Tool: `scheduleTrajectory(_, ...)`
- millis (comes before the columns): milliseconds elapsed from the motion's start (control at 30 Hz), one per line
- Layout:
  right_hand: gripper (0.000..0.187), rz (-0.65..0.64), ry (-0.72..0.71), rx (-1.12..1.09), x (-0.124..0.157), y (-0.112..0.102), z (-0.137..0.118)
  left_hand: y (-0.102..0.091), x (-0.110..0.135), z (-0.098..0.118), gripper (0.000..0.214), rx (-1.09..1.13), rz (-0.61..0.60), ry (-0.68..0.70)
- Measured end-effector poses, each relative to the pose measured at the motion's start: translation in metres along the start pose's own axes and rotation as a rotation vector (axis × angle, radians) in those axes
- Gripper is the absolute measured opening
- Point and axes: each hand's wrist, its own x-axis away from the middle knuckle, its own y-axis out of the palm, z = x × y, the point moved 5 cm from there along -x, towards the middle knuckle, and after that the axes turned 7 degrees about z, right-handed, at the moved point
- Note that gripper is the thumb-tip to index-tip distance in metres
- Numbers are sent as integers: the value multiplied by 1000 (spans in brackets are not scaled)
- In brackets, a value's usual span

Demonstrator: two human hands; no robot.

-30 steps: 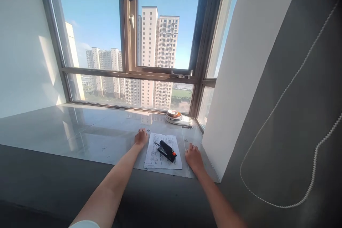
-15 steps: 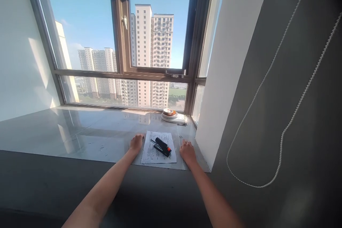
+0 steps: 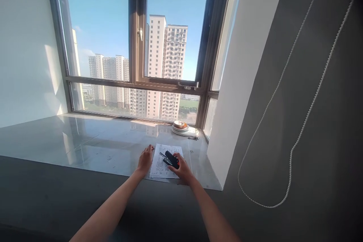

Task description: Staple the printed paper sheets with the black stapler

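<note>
A black stapler [image 3: 169,157] with a red part lies at an angle over the printed sheets of paper [image 3: 161,172], its jaws spread toward the upper left. My right hand [image 3: 181,168] is closed around the stapler's right end, thumb on the near side and fingers over the top, hiding most of the red part. Beside the sheets' left edge rests my left hand [image 3: 145,159], fingers loosely bent and slightly apart at the paper's edge. Whether it touches the paper is unclear. The sheets lie on the grey, shiny window sill [image 3: 121,149].
A stack of plates [image 3: 183,128] stands at the back right by the window [image 3: 167,83], with a small dark chain-like thing [image 3: 193,138] before it. Tiny staple-like bits [image 3: 110,158] are scattered on the left. A beaded blind cord [image 3: 291,159] hangs at the right.
My right hand has moved left from the sill onto the stapler and closed around it. My left hand has loosened from a fist beside the paper. The view has tilted slightly.
</note>
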Motion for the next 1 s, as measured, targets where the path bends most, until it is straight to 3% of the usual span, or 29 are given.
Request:
scheduleTrajectory(233,41,0,40,8,4,2,11,11,3,21,35,169,-72,178)
scheduleTrajectory(500,43,-30,58,-68,0,-2,9,28,-16,22,28,435,-104,253)
scheduleTrajectory(767,43,-46,79,-77,2,-8,5,23,-14,18,25,607,-139,150)
scheduleTrajectory(1000,44,-41,67,-64,0,-8,9,33,-15,17,29,556,-226,199)
